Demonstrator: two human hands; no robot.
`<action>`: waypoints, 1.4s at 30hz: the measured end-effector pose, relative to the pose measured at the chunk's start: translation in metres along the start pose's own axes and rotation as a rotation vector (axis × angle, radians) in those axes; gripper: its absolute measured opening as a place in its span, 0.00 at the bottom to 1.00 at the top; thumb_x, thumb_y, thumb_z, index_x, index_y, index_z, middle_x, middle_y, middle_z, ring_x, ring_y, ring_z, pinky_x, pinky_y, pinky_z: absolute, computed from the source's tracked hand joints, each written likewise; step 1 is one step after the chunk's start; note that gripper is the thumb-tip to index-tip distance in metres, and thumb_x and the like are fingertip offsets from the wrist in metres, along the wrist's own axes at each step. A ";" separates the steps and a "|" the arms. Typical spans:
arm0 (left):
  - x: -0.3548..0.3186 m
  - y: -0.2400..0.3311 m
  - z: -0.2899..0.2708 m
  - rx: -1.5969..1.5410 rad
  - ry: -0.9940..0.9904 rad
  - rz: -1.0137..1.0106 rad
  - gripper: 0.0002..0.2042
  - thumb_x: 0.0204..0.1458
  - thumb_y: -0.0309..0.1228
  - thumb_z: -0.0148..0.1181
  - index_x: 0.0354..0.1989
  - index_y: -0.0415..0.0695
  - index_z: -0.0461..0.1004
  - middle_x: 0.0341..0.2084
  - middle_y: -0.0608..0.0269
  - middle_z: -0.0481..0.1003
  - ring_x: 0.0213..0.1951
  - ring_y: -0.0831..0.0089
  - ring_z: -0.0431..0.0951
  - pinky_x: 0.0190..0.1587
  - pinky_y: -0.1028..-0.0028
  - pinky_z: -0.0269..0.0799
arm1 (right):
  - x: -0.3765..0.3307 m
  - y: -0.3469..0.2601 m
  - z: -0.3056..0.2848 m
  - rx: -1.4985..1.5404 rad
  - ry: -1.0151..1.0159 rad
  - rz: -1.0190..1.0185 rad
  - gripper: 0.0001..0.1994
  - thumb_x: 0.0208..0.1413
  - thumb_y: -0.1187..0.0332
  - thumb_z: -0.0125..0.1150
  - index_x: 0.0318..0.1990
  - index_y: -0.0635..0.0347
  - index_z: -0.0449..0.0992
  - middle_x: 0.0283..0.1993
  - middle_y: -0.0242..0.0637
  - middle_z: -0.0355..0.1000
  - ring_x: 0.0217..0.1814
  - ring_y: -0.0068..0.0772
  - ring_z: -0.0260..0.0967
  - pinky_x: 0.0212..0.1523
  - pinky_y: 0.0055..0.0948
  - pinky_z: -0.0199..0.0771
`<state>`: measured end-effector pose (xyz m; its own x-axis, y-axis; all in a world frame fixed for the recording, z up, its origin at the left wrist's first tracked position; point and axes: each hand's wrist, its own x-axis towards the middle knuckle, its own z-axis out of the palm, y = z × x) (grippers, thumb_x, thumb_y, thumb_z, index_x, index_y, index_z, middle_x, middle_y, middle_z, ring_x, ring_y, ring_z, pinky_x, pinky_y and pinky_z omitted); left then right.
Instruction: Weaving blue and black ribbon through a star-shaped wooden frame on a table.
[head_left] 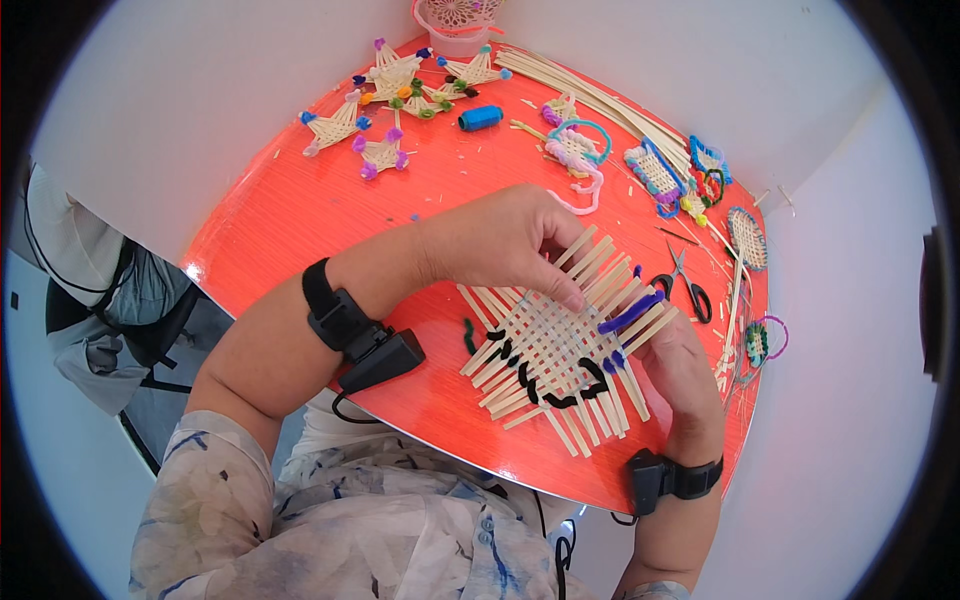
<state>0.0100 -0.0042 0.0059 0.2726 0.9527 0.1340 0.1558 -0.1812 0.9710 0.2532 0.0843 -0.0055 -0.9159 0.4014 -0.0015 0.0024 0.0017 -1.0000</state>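
Between my hands is a woven mat of pale flat bamboo-like strips (550, 335), its loose strip ends fanning out all around. My left hand (525, 245) is closed on its upper edge, thumb lying on top of the weave. My right hand (683, 368) grips the right edge, with some fingers hidden behind the strips. A purple pipe cleaner (632, 312) is worked through the strips by the right hand, one end standing up. Black pipe cleaner (562, 402) weaves in and out along the lower border. A short dark green piece (469, 337) shows at the left edge.
The red table (300, 225) carries several woven stars (392, 72), a blue thread spool (481, 118) and small woven pieces (655, 172). Black-handled scissors (690, 287) lie right of the mat. Long strips (600, 95) line the back edge, near a pink basket (455, 40). White panels surround the table.
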 end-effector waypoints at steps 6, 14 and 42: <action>0.001 -0.006 0.000 -0.082 0.044 0.029 0.06 0.46 0.28 0.70 0.29 0.41 0.80 0.21 0.71 0.76 0.25 0.86 0.73 0.30 0.80 0.68 | 0.004 -0.002 -0.001 0.230 0.053 0.021 0.22 0.67 0.51 0.44 0.46 0.65 0.71 0.38 0.31 0.71 0.37 0.19 0.64 0.39 0.21 0.65; -0.002 0.004 -0.005 -0.025 0.081 0.009 0.05 0.46 0.22 0.69 0.29 0.39 0.78 0.26 0.65 0.80 0.31 0.82 0.78 0.35 0.80 0.73 | 0.012 0.009 -0.016 -0.113 0.245 -0.007 0.04 0.60 0.71 0.57 0.39 0.59 0.71 0.30 0.21 0.64 0.33 0.13 0.58 0.34 0.16 0.58; 0.003 0.001 -0.006 0.099 0.127 -0.171 0.07 0.46 0.27 0.71 0.31 0.38 0.80 0.25 0.66 0.80 0.27 0.84 0.76 0.32 0.80 0.71 | 0.004 -0.039 0.027 -0.694 0.829 0.000 0.20 0.58 0.79 0.56 0.58 0.57 0.71 0.52 0.42 0.75 0.31 0.20 0.73 0.31 0.21 0.75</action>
<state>0.0051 -0.0004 0.0086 0.1132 0.9936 -0.0007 0.2835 -0.0316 0.9585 0.2390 0.0613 0.0333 -0.3594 0.8957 0.2617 0.4680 0.4156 -0.7799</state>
